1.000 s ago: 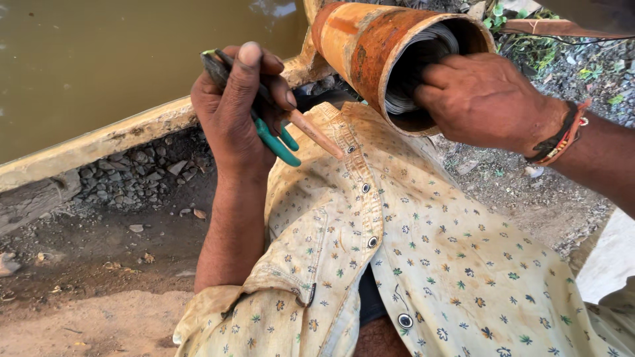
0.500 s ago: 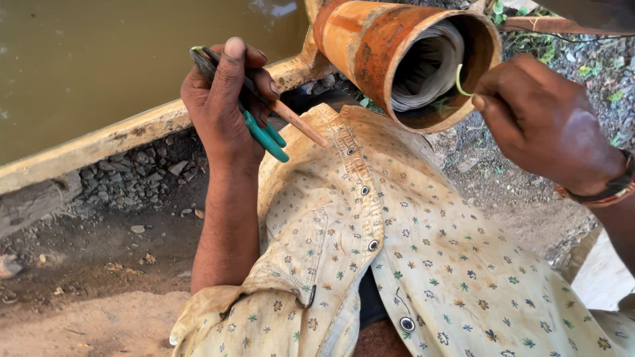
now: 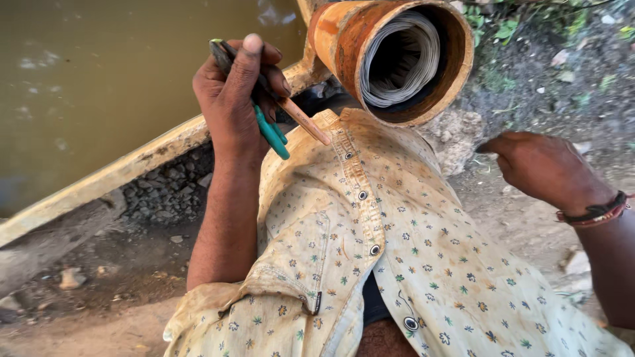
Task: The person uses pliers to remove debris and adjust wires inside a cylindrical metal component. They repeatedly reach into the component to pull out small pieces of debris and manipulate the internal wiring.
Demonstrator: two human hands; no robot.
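Beside the murky water [image 3: 99, 86], a rusty orange pipe [image 3: 344, 46] is seen lying with its open mouth turned toward the camera, so that the coil of grey wire [image 3: 403, 59] wound inside it is laid bare. A pale flowered shirt [image 3: 397, 264] is worn beneath it, close under the pipe's lip. The left hand [image 3: 231, 99] is raised beside the pipe, its fingers [image 3: 250, 53] closed around green-handled pliers [image 3: 268, 129] and a thin wooden stick [image 3: 304, 120], both kept clear of the opening yet ready nearby. The right hand [image 3: 542, 168] is held apart from the pipe, empty, its fingers loosely curled together, a cord bracelet [image 3: 595, 213] being worn at the wrist.
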